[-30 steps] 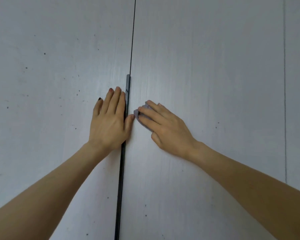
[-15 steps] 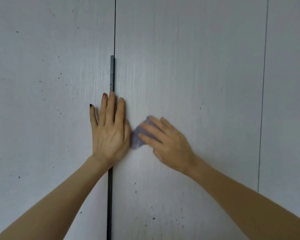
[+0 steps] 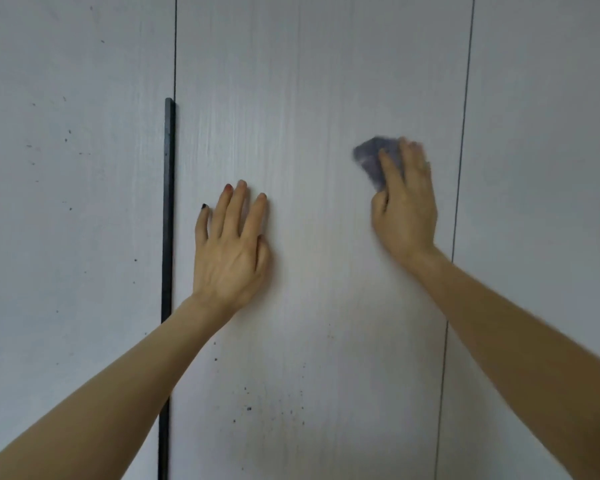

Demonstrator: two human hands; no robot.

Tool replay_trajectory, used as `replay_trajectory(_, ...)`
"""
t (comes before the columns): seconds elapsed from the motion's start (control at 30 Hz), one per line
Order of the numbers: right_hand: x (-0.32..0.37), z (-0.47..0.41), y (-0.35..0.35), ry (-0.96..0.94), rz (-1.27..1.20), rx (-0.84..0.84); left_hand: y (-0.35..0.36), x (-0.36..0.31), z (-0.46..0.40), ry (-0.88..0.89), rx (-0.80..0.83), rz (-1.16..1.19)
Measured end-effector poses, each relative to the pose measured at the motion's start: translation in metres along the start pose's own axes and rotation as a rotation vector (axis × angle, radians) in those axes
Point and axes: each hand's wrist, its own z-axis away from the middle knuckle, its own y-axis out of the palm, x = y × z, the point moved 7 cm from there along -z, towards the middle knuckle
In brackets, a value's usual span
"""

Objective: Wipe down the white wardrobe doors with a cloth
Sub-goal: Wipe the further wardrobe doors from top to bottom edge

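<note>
White wardrobe doors fill the view; the middle door carries both hands. My left hand lies flat on it with straight fingers, just right of the black handle strip. My right hand, blurred by motion, presses a small grey-purple cloth against the same door near its right edge. The cloth sticks out to the left of and above the fingers; the rest is hidden under the hand.
Dark specks dot the left door and the lower part of the middle door. A thin seam separates the middle door from the right door.
My right hand has swept the cloth rightward and upward across the middle door, away from the handle. My left hand now rests on the middle door, right of the handle strip.
</note>
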Motion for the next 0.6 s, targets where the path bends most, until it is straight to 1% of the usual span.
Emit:
replay_trajectory(0.03,0.012,0.019,0.004,-0.143,0.004,0.007,0.004,-0.008,0.005,0.018,0.021,-0.012)
replay_trajectory(0.07,0.026,0.047,0.008,-0.342,0.005,0.035,0.007,-0.017,0.01,0.051,0.04,-0.031)
replay_trajectory(0.13,0.044,0.108,0.012,-0.738,-0.013,0.168,0.014,-0.03,0.018,0.126,0.083,-0.063)
replay_trajectory(0.17,0.043,0.129,0.012,-0.867,-0.004,0.236,0.016,-0.035,0.02,0.146,0.097,-0.076)
replay_trajectory(0.2,0.036,0.139,0.012,-0.948,0.018,0.282,0.016,-0.04,0.021,0.153,0.106,-0.086)
replay_trajectory(0.23,0.027,0.138,0.011,-0.989,0.036,0.309,0.017,-0.044,0.02,0.154,0.113,-0.094)
replay_trajectory(0.3,0.005,0.114,0.006,-0.964,0.074,0.289,0.017,-0.051,0.018,0.14,0.133,-0.095)
replay_trajectory(0.33,-0.009,0.094,0.001,-0.887,0.089,0.242,0.019,-0.056,0.017,0.134,0.144,-0.092)
replay_trajectory(0.37,-0.024,0.071,-0.004,-0.766,0.104,0.197,0.02,-0.061,0.016,0.128,0.151,-0.089)
replay_trajectory(0.43,-0.056,0.036,-0.016,-0.44,0.111,0.135,0.024,-0.071,0.016,0.112,0.165,-0.082)
replay_trajectory(0.5,-0.071,0.028,-0.025,-0.161,0.07,0.052,0.028,-0.076,0.02,0.076,0.181,-0.068)
replay_trajectory(0.53,-0.071,0.036,-0.027,-0.096,0.048,0.011,0.031,-0.078,0.023,0.055,0.187,-0.064)
replay_trajectory(0.57,-0.066,0.052,-0.025,-0.099,0.027,-0.009,0.034,-0.081,0.026,0.04,0.196,-0.064)
replay_trajectory(0.6,-0.056,0.075,-0.021,-0.181,0.01,-0.01,0.037,-0.083,0.03,0.026,0.205,-0.067)
